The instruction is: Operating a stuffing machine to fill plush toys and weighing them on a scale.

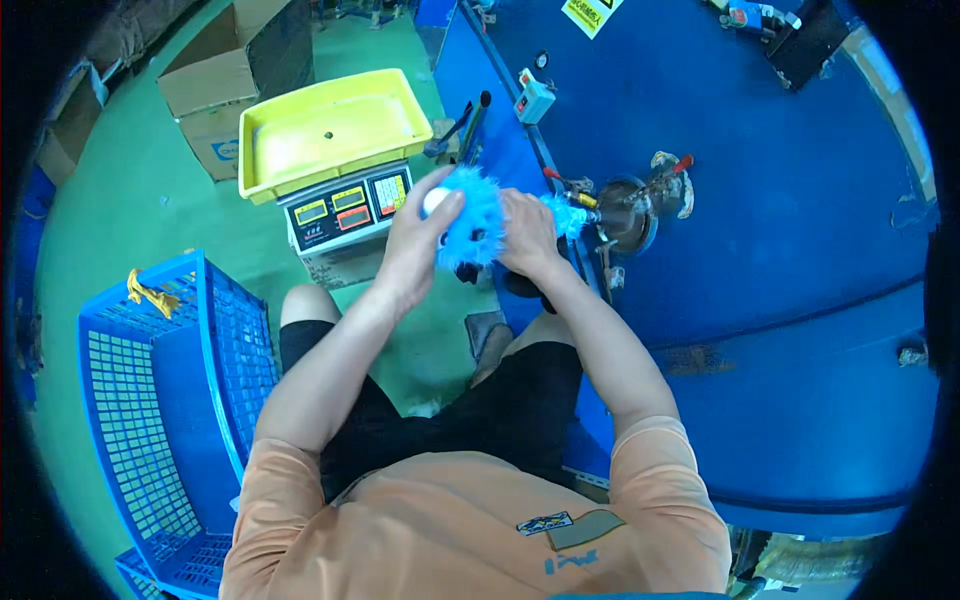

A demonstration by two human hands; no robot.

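A fluffy bright-blue plush toy (470, 222) with a white round part and small dark spots is held up in front of me. My left hand (412, 240) is closed round its left side, with the thumb over the white part. My right hand (528, 235) is closed at the toy's right side; its fingertips are partly hidden by the fur. Just beyond the right hand, a light-blue bit of material (566, 216) sits at the metal nozzle (592, 216) of a big blue machine (770, 240). Whether it joins the toy cannot be seen.
A yellow tray (330, 160) rests on a weighing scale (345, 212) ahead to the left. Behind it stands an open cardboard box (210, 90). A blue plastic basket (205, 350) is by my left side. A small switch box (534, 100) is on the machine's edge.
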